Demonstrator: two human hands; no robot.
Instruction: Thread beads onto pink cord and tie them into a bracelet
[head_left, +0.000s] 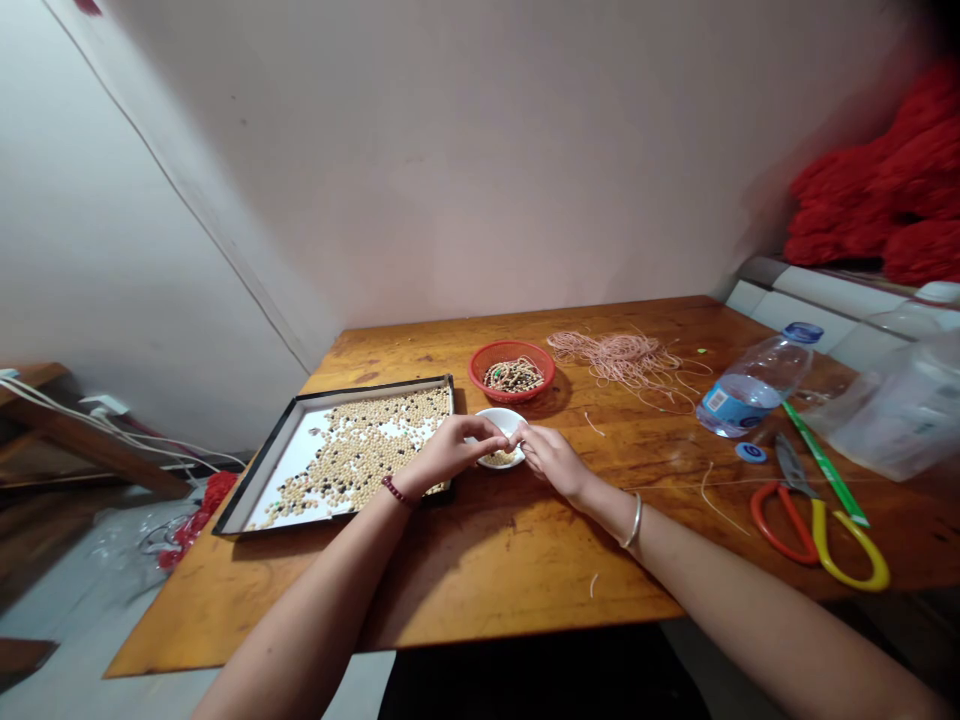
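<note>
Both hands meet over a small white bowl [501,418] that holds pale beads. My left hand [455,450] is at the bowl's left side, its thumb and fingers pinched near the rim. From the right, my right hand [551,460] reaches to the bowl with its fingers drawn together. Whatever lies between the fingertips is too small to make out. A thin pale thread runs rightward from near my right hand. Left of the bowl lies a black-edged tray [289,455] of pale and dark beads. Behind the bowl stands a red basket [511,394] with strung beads inside.
Pink cord [619,355] lies tangled at the back right. A water bottle [754,385], blue cap [751,453], green strip [825,465] and scissors with red and yellow handles [817,535] are on the right. The wooden table's [510,590] front edge is near my forearms.
</note>
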